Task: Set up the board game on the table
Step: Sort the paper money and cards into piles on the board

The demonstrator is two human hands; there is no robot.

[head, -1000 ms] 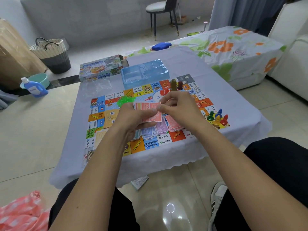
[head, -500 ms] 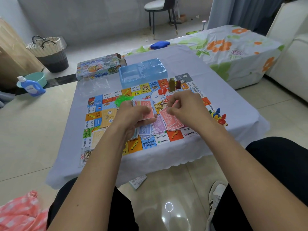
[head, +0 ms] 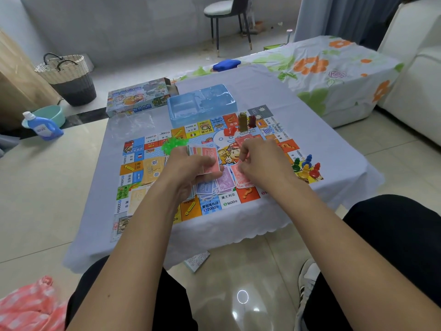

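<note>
Sorting play money, your left hand (head: 191, 168) grips the red banknote stack (head: 210, 161) while your right hand (head: 260, 161) pinches one note, ready for the red pile (head: 241, 177).

Glossy tiled floor (head: 238, 278), matt cloth tablecloth (head: 274, 91), clear glossy plastic tray (head: 202, 103), woven basket (head: 69, 77), printed paper notes (head: 210, 161)

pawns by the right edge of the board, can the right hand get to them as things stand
Probably yes: the pawns stand in the open just right of the right hand, with nothing between. That hand seems to pinch a pink note, though.
</note>
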